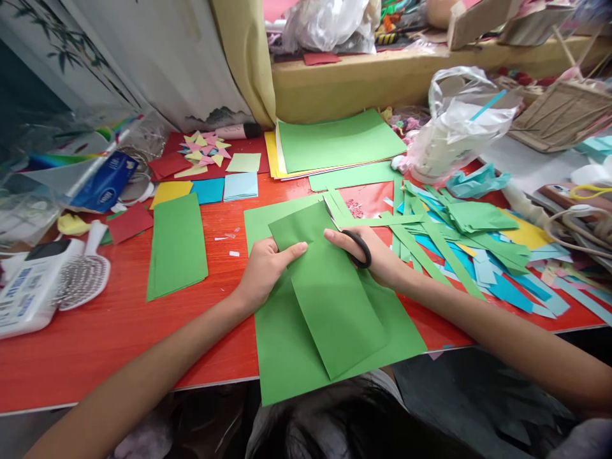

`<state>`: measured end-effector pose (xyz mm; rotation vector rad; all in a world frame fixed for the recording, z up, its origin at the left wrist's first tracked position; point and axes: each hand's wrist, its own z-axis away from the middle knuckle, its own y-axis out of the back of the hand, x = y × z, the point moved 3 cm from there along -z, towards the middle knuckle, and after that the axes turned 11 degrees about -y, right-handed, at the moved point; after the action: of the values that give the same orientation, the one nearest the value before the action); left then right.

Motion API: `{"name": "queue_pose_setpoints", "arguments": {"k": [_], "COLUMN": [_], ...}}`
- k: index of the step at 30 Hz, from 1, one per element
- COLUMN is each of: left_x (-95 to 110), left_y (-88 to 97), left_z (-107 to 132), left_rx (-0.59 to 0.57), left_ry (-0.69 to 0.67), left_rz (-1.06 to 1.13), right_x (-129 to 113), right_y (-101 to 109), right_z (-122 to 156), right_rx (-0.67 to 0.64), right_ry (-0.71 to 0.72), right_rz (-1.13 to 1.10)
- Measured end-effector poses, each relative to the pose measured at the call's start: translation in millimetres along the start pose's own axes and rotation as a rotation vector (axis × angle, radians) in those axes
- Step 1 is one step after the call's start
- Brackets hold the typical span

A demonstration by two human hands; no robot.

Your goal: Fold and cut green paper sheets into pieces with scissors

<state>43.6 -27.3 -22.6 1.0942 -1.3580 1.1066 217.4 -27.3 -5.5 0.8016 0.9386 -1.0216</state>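
As I look down through the head camera, both hands meet at the middle of the frame, and it's a close pairing! Left hand (261,271) first: the forearm slants up from the lower left corner, the thumb lies flat across the front of a green paper piece (337,306) and points to the right, the fingers curl behind it. That's a firm pinch on the paper's left edge, though I can't see the fingertips.

Over to the right hand (375,255): its forearm comes in from the lower right, the wrist level with the other, the thumb stretched leftward onto the paper's right edge. It grips scissors (362,248), the black handle loop against the hand, the blade aimed at the upper left, beside the paper's top right edge. Are the blades parted? I can't tell from up here.

The green piece sits dead centre, its top leaning left, over a larger green sheet (277,363) on the red table (215,357). I can't make out whether its lower end touches that sheet. Right of centre, green and blue strips (444,245) lie in a tangle; left of centre, green rectangles (176,248) rest in a neat stack.
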Motion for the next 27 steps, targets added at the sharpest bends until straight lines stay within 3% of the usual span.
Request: {"name": "queue_pose_setpoints", "arguments": {"k": [14,27], "left_x": [0.0,-0.1], "left_y": [-0.4,-1.8], "left_z": [-2.8,-4.2], "left_rx": [0.005,0.008], "left_ry": [0.038,0.062], "left_rz": [0.049,0.055], "right_x": [4.7,1.2], "right_y": [-3.2,-0.7], "right_z": [1.6,-0.3], "right_rx": [0.060,0.058], "right_ry": [0.067,0.027], "right_rz": [0.041,0.016]}}
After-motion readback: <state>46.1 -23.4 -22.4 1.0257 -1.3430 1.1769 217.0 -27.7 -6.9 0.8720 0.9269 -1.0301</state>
